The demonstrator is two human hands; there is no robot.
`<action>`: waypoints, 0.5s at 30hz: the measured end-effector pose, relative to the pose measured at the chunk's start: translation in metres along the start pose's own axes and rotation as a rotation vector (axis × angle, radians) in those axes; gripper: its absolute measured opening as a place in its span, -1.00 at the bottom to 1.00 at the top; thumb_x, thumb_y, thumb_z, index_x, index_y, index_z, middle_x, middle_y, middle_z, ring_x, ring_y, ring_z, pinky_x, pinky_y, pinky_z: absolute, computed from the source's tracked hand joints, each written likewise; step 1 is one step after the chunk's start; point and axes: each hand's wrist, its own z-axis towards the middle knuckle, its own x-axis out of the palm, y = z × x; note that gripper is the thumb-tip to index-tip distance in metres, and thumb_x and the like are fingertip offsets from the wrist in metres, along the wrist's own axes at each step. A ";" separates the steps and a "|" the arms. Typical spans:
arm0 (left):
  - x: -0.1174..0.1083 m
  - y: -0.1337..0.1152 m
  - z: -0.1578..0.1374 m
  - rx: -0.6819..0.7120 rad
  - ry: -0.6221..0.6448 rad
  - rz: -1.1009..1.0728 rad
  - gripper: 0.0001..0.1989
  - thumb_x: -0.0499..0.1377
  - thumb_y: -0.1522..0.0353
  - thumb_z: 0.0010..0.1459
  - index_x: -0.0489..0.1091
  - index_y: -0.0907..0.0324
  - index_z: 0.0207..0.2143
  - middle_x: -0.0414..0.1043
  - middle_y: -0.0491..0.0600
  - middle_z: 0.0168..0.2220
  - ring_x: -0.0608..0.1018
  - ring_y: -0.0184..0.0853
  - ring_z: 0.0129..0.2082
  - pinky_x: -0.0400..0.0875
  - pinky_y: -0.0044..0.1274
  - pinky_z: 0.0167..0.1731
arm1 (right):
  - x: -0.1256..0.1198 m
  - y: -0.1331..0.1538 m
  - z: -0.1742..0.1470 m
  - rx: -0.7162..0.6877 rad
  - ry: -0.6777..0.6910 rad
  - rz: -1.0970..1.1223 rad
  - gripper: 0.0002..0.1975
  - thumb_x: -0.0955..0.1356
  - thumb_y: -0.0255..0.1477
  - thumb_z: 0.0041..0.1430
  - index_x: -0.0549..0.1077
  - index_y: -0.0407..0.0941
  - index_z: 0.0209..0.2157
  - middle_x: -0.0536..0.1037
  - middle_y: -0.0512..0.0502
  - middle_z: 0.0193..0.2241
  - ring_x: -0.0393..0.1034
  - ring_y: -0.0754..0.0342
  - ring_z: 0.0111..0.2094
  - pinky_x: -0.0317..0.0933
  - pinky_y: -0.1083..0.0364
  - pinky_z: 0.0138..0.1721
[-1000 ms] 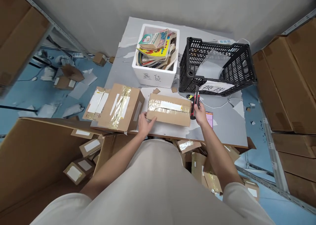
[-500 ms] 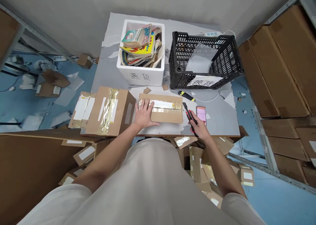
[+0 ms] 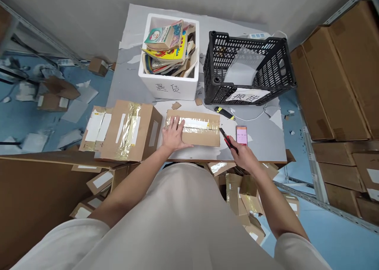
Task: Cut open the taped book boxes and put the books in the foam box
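A flat taped cardboard box with a white label lies near the table's front edge. My left hand rests on its left end, fingers spread, holding nothing. In my right hand is a red and black box cutter, its tip pointing at the right end of the box, close to the tape seam. Whether the tip touches the cardboard I cannot tell. A phone with a lit timer screen lies just beyond my right hand. Behind it is a second, yellow and black box cutter.
A white foam box of books and a black plastic crate stand at the back. Larger taped cartons occupy the left side. Many boxes lie under the table's front edge; stacked cartons fill the right rack.
The box cutter in my right hand has turned and its tip has come to the right end of the box. My left hand stays on the box. The camera view has shifted slightly.
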 end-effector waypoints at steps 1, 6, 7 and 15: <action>0.000 0.000 0.000 -0.004 0.004 -0.004 0.10 0.22 -0.15 -0.18 -0.07 0.13 0.31 -0.21 0.23 0.36 -0.20 0.14 0.34 0.01 -0.05 0.12 | 0.002 -0.001 -0.005 -0.006 0.029 -0.031 -0.43 0.17 -0.42 0.19 0.18 0.00 0.26 0.54 -0.11 -0.45 0.40 -0.04 -0.44 0.16 0.10 -0.40; 0.002 0.002 0.001 0.001 0.008 -0.024 0.13 0.21 -0.17 -0.20 -0.10 0.15 0.32 -0.23 0.24 0.36 -0.20 0.16 0.33 0.00 -0.04 0.12 | 0.024 -0.013 -0.034 0.024 0.128 -0.058 -0.42 0.16 -0.42 0.20 0.16 0.01 0.27 0.57 -0.12 -0.42 0.42 -0.09 -0.42 0.15 0.09 -0.41; 0.002 0.002 0.001 0.008 0.005 -0.026 0.14 0.22 -0.17 -0.20 -0.10 0.16 0.32 -0.23 0.24 0.36 -0.20 0.16 0.33 -0.01 -0.04 0.12 | 0.028 -0.016 -0.039 0.057 0.113 -0.050 -0.42 0.15 -0.40 0.21 0.14 0.01 0.28 0.57 -0.12 -0.41 0.43 -0.09 -0.42 0.15 0.09 -0.42; 0.001 0.003 -0.002 0.044 -0.021 -0.023 0.16 0.24 -0.18 -0.25 -0.06 0.17 0.31 -0.21 0.27 0.35 -0.20 0.15 0.34 -0.11 -0.03 0.17 | 0.041 -0.023 -0.045 0.253 -0.085 0.134 -0.33 0.16 -0.25 0.22 -0.10 -0.01 0.34 0.53 -0.04 -0.49 0.42 -0.04 -0.49 0.23 0.06 -0.40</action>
